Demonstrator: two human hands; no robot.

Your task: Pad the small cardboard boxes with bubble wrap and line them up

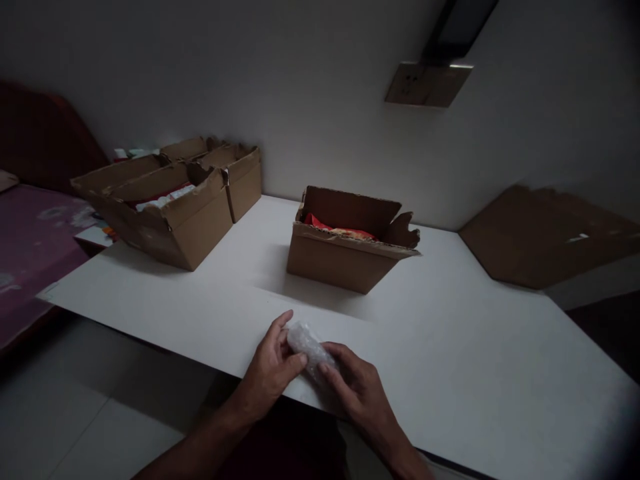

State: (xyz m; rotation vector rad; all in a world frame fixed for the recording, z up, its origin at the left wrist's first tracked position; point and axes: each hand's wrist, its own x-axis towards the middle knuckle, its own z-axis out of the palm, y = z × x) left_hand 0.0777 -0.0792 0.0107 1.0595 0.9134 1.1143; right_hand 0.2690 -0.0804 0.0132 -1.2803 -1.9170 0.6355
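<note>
No text, brand, number or sign we can read. Red-and-tan packet (320, 223) in middle cardboard box (333, 263): surface too small and dim for us to make out wording. Pale patch (579, 238) on right-hand cardboard piece (530, 247): blurred, we cannot tell whether label. Bubble-wrapped bundle (311, 348), wall socket plate (429, 85): nothing legible to us.

A brown rectangular socket plate (429, 85) sits below a black-framed panel (460, 30). Purple floral fabric (33, 230) lies at far left.
</note>
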